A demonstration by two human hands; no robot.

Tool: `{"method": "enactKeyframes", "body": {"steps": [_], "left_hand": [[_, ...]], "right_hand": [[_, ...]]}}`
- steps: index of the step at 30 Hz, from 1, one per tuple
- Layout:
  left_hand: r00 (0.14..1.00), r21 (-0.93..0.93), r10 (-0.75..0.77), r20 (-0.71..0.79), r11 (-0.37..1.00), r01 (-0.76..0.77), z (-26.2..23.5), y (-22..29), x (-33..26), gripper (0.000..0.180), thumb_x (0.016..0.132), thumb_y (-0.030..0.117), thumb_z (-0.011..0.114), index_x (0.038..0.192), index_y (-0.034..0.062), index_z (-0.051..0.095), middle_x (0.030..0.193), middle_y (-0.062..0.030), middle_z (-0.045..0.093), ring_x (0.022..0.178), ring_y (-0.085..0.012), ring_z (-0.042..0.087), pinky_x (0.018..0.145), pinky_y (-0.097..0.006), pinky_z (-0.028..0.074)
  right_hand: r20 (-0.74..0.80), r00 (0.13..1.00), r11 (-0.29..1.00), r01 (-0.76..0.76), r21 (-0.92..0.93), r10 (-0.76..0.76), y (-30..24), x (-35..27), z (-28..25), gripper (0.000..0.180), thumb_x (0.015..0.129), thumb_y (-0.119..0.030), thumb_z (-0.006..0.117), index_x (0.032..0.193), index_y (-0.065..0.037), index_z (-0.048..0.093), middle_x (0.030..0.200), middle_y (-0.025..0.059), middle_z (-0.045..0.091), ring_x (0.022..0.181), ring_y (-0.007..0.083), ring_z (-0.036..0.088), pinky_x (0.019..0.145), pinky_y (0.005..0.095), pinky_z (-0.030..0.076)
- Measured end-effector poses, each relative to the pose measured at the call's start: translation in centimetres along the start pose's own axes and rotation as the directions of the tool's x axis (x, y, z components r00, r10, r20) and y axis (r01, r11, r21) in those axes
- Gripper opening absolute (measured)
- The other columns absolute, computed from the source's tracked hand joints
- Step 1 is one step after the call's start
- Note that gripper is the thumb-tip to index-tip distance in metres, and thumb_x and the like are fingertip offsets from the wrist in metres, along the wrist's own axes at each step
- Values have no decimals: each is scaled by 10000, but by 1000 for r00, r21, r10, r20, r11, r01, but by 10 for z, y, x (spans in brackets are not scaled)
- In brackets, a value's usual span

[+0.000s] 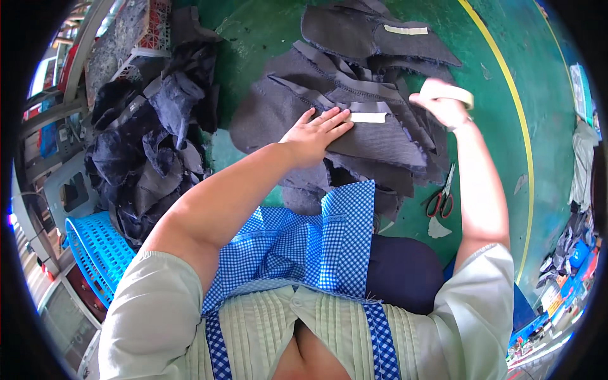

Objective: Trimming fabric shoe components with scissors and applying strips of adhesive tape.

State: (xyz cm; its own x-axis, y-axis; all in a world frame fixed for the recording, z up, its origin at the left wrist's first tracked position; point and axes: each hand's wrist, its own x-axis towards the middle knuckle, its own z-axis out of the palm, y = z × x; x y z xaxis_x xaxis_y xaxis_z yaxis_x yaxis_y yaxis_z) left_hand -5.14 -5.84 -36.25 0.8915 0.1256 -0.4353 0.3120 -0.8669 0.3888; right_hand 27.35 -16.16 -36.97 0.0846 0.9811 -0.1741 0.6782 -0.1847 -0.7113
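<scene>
The left hand (pixel 318 134), at 12 o'clock from the centre of the view, lies flat, palm down, on dark grey cloth pieces (pixel 377 144), grasping nothing; its fingertips reach the left end of a white strip (pixel 368 118). The right hand (pixel 448 114), at 2 o'clock, is raised with its fingers closed around a pale roll (pixel 458 95), slightly blurred.

From left to right: a blue slotted basket (pixel 98 253) stands at 8 o'clock. Between 9 and 10 o'clock, a heap (pixel 142 158) of crumpled dark cloth lies near it, and a red-and-white crate (pixel 153 38) sits above the heap, between 10 and 11. At 6 o'clock, a blue checked apron (pixel 285 244) covers the person's lap.

The cloth pieces overlap in a loose pile from 12 to 1 o'clock on the green floor (pixel 253 31). The strip lies at 1 o'clock on the piece under the left hand; farther out in the same direction, a second strip (pixel 406 30) lies on another piece.

At 3 o'clock, scissors (pixel 441 199) lie partly open on the floor, with a pale scrap (pixel 438 228) just below them. Farther right, a yellow line (pixel 508 82) curves from 1 to 4 o'clock.
</scene>
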Motion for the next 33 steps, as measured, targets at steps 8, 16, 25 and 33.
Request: {"method": "enactKeyframes", "body": {"steps": [8, 16, 25, 33], "left_hand": [[650, 452, 379, -659, 890, -61, -187, 22, -23, 388, 685, 44, 554, 1053, 92, 667, 1032, -85, 661, 968, -250, 618, 842, -367, 447], [683, -49, 91, -725, 982, -183, -154, -24, 24, 248, 783, 120, 663, 1023, 61, 671, 993, -99, 666, 929, -223, 640, 812, -313, 487], [988, -990, -71, 135, -39, 133, -89, 49, 13, 368, 903, 402, 604, 949, 39, 639, 829, -33, 619, 770, -99, 550, 710, -229, 431], [910, -676, -164, -381, 721, -153, -134, 36, 17, 216, 910, 233, 627, 822, 36, 626, 624, 16, 505, 590, -53, 443, 534, -230, 369]], "right_hand": [[-450, 685, 756, 229, -614, -573, -153, -4, -15, 124, 702, -33, 613, 808, -88, 578, 880, 63, 639, 854, 234, 622, 738, 370, 478], [-456, 712, 792, 233, -565, -535, -111, 5, -24, 519, 571, -344, 856, 888, -55, 566, 945, 97, 550, 851, 243, 570, 748, 365, 483], [-290, 955, 831, 211, 514, -63, -134, -23, 54, 1292, 441, -378, 932, 1486, -140, 210, 1024, 59, 456, 684, 97, 477, 574, 244, 459], [-462, 886, 638, -333, -694, -41, -58, -25, 12, 1142, 501, -543, 795, 1394, -12, 321, 1360, 122, 430, 1240, 296, 421, 1061, 456, 265]]}}
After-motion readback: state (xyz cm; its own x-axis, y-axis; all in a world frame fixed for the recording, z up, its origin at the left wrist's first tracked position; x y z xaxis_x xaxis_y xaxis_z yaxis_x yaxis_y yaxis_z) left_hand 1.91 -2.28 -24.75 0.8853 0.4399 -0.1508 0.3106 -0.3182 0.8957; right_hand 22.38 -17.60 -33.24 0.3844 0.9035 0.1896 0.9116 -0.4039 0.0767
